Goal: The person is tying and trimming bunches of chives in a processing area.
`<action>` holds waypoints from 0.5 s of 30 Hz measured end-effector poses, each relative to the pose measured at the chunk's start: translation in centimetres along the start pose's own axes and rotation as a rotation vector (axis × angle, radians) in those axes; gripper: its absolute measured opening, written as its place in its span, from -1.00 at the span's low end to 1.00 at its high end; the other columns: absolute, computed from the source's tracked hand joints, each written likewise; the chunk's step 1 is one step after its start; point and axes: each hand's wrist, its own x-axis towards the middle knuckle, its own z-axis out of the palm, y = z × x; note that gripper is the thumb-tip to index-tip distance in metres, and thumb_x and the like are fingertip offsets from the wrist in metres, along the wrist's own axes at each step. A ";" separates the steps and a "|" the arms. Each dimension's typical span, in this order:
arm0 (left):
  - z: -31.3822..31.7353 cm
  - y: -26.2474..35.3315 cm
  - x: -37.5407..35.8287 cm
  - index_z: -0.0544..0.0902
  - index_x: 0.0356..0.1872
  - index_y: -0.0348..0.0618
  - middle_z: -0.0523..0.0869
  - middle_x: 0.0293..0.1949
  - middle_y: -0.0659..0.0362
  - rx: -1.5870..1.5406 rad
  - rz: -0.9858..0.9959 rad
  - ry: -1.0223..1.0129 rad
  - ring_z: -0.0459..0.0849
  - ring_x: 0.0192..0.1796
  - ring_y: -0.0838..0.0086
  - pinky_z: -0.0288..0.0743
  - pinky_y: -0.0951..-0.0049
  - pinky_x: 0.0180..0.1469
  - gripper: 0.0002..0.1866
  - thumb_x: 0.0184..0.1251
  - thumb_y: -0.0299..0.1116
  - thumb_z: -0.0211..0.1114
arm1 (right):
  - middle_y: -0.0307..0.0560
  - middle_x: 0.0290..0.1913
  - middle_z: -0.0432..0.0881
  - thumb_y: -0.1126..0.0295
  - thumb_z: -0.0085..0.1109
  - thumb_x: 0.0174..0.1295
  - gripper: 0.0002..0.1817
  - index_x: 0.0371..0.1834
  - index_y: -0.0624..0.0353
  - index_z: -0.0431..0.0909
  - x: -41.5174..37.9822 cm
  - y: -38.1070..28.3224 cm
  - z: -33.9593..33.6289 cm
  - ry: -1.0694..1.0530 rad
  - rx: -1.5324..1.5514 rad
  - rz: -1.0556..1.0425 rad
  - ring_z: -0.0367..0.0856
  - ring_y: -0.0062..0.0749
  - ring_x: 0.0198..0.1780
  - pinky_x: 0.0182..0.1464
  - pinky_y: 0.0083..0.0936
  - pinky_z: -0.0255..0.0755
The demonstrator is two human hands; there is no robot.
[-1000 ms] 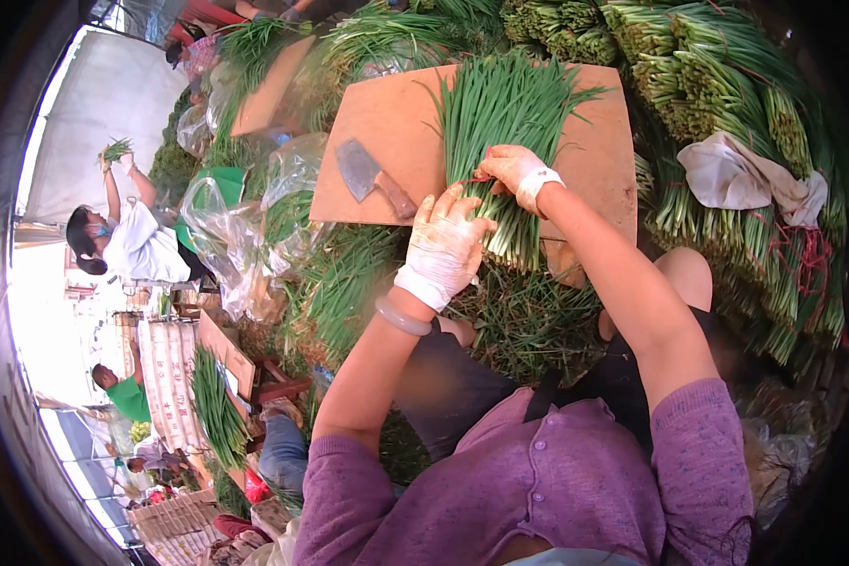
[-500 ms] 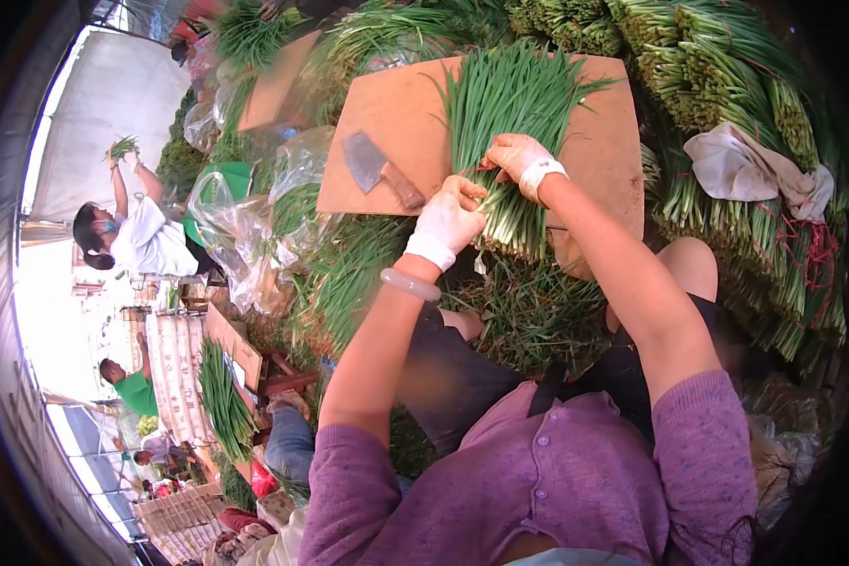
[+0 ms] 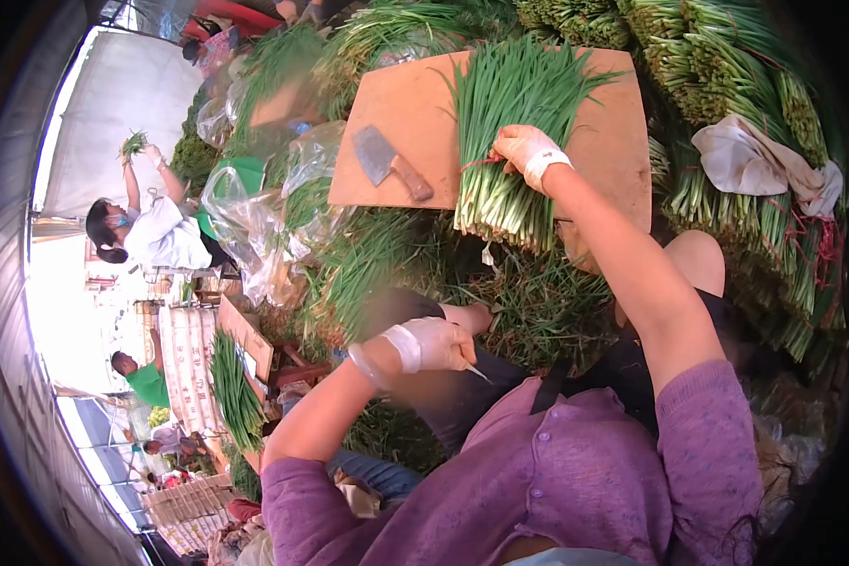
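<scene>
A thick bundle of garlic chives [image 3: 514, 94] lies on a tan board [image 3: 415, 90], white stem ends toward me. A red tie [image 3: 481, 162] crosses the bundle near its stems. My right hand [image 3: 528, 153], in a pale glove, is closed on the bundle beside the tie. Above my lap, my gloved left hand [image 3: 436, 345] is closed in a pinch. From its fingertips sticks a thin pale stalk [image 3: 478, 374]. A cleaver [image 3: 377, 156] with a wooden handle rests on the board, left of the bundle.
Tied bundles of chives [image 3: 698, 85] are stacked at the right, with a pale cloth [image 3: 745, 156] on them. Loose green trimmings [image 3: 557, 311] cover the ground below the board. Clear plastic bags [image 3: 259, 231] lie at the left. A person in white [image 3: 165, 231] holds up some greens.
My left hand has let go of the bundle and moved down toward my lap, with a thin pale stalk now in its fingers. My right hand has stayed on the bundle.
</scene>
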 end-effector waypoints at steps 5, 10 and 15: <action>-0.4 -4.2 6.1 0.56 0.03 -0.22 0.65 -0.27 0.18 -0.981 -0.039 0.574 0.59 -0.25 0.49 0.49 0.52 -0.18 -0.57 0.26 -0.13 0.24 | -0.13 -0.46 0.63 0.27 0.02 0.16 -0.80 -0.38 0.13 0.59 0.4 0.6 0.3 0.025 -0.042 -0.029 0.60 -0.42 -0.45 -0.26 -0.45 0.42; -0.8 -4.3 12.1 0.64 -0.27 -0.19 0.57 -0.44 0.25 -1.292 0.053 0.640 0.57 -0.38 0.52 0.48 0.49 -0.32 -0.77 0.25 -0.23 0.21 | -0.15 -0.48 0.61 0.26 0.01 0.16 -0.79 -0.38 0.13 0.59 -0.5 -0.2 0.1 0.030 -0.021 -0.005 0.58 -0.43 -0.47 -0.26 -0.45 0.43; 6.6 -7.9 12.9 0.61 -0.36 -0.20 0.70 -0.30 0.09 -0.312 0.283 0.093 0.63 -0.36 0.28 0.52 0.36 -0.24 -0.90 0.13 -0.43 0.19 | -0.15 -0.47 0.62 0.26 -0.01 0.17 -0.78 -0.36 0.12 0.60 -0.5 -0.2 0.0 0.013 -0.014 -0.007 0.58 -0.44 -0.46 -0.26 -0.45 0.43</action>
